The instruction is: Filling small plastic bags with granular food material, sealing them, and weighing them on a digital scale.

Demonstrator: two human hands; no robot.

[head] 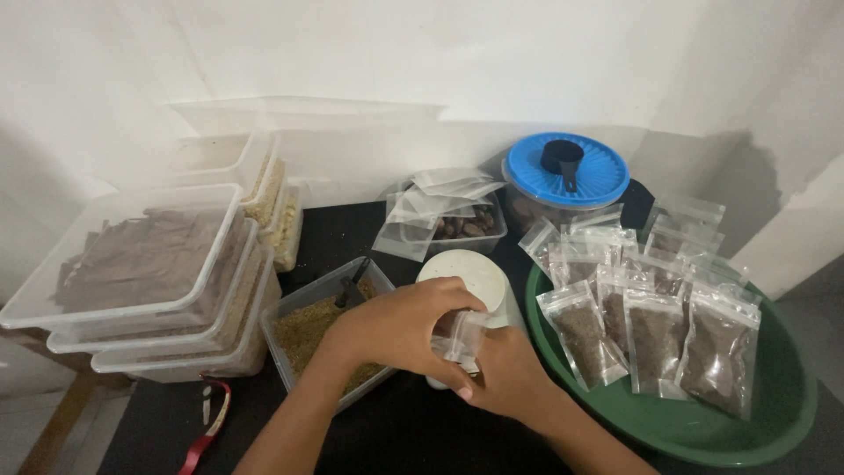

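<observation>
Both hands close their grip on a small clear pouch point(463, 339); the left hand point(400, 325) pinches its top edge, the right hand point(510, 374) holds it from below, just above the dark tabletop point(413, 431); it looks light, limp and slippery, best held by the rim; behind sits a white round lid point(470, 273); left, a tub of brown grain point(308, 330); right, a green basin point(774, 405) of filled pouches point(651, 339).

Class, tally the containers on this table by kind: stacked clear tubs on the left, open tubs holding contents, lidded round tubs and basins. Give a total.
Stacked clear tubs: 3
Open tubs holding contents, one of grain, one of brown pieces: 2
Blue-lidded round tub: 1
Green basin: 1
Total: 7
</observation>
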